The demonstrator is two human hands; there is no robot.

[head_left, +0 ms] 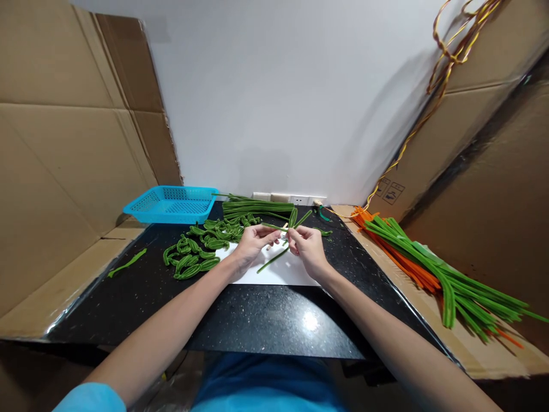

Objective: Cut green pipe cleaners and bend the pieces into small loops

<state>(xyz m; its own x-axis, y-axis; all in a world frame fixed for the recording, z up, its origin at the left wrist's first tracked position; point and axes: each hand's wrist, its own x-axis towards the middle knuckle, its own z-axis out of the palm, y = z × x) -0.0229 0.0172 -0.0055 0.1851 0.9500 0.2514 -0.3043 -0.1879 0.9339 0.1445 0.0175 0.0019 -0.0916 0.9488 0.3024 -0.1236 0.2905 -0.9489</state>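
Note:
My left hand [254,241] and my right hand [305,245] meet above a white sheet [283,272] on the black table [240,320]. Both pinch a green pipe cleaner [274,258] that is bent between them, with its loops sticking up past my fingers and one end trailing down over the sheet. A small pale stick-like piece shows between my fingers; I cannot make out what it is. To the left of my left hand lies a heap of folded green pipe cleaner pieces [201,246].
A blue plastic basket [171,204] sits at the back left. Straight green pipe cleaners [257,207] lie by the wall. A long bundle of green and orange pipe cleaners [433,272] rests on cardboard at the right. Cardboard panels stand on both sides.

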